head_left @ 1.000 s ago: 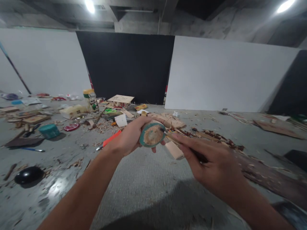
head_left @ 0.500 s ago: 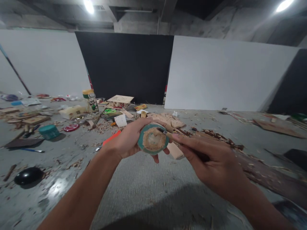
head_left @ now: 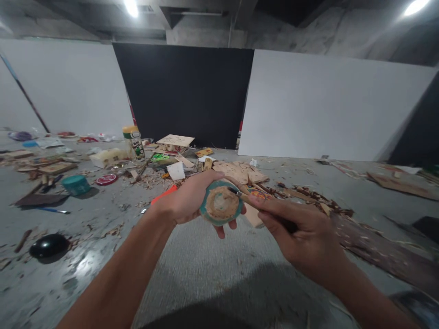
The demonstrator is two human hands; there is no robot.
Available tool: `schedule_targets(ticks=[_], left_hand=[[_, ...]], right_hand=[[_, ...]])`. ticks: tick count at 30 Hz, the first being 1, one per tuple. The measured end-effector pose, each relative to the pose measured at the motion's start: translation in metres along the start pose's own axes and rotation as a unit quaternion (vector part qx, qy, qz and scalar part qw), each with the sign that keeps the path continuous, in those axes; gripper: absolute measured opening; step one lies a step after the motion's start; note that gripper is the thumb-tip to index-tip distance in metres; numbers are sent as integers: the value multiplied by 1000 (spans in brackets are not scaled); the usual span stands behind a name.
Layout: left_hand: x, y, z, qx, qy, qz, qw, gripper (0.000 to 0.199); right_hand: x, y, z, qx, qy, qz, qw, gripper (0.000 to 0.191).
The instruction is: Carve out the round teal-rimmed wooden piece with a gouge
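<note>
While the left hand curls its grip around a round disc, the right hand pinches a thin tool — if the disc turns (round things do), the tip could jab the left hand.

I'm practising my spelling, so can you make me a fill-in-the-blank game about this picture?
1. The round teal-edged piece is in the ____ hand.
2. The wooden-handled tool is in the ____ hand.
3. The lid on the standing bottle has a ____ top.
4. The shiny domed thing on the floor is coloured ____.

Missing words: left; right; yellow; black.
</note>
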State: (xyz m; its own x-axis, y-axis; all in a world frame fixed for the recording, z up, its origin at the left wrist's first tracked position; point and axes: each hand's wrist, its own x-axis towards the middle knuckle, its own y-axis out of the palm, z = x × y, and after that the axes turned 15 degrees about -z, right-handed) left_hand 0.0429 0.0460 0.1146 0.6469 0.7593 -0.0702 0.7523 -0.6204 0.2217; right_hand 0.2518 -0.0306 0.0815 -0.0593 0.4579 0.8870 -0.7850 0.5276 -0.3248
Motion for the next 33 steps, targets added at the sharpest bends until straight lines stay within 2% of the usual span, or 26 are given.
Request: schedule_targets(ticks=[3, 6, 9, 11, 13, 16, 18, 20, 22, 26, 29, 33], left_hand=[[0, 1, -1, 11, 5, -16, 1000, 49], [-1, -1, -1, 34, -9, -25, 999, 49], [-4, -3, -4, 111, -3, -23, 994, 46], [-8, -5, -7, 167, 4, -11, 986, 40], [-10, -7, -9, 195, -11, 8, 981, 38], [-10, -11, -10, 209, -40, 38, 976, 42], [-9, -12, -8, 212, -42, 39, 976, 42], [-7, -13, -6, 192, -23, 24, 981, 38], [-5, -12, -4, 151, -8, 16, 988, 36], [0, -9, -3, 61, -42, 39, 996, 41], [1, -7, -3, 44, -56, 40, 997, 45], [0, -6, -4, 149, -57, 27, 987, 38]], right_hand=[[-3, 2, -1, -20, -36, -5, 999, 29], [-3, -1, -5, -57, -108, 7, 992, 32], [0, -6, -7, -76, -171, 33, 982, 35], [2, -8, -7, -78, -183, 51, 979, 35], [5, -8, -4, -58, -153, 61, 985, 34], [7, -5, 3, -10, -51, 85, 995, 31], [6, -4, 5, -3, -11, 92, 996, 30], [4, -2, 4, -25, -21, 80, 996, 32], [2, 0, 2, -46, -60, 59, 995, 34], [-1, 2, -3, -49, -119, 22, 991, 39], [0, 1, -3, -27, -81, 21, 996, 38], [5, -2, 0, 32, 22, 75, 996, 31]])
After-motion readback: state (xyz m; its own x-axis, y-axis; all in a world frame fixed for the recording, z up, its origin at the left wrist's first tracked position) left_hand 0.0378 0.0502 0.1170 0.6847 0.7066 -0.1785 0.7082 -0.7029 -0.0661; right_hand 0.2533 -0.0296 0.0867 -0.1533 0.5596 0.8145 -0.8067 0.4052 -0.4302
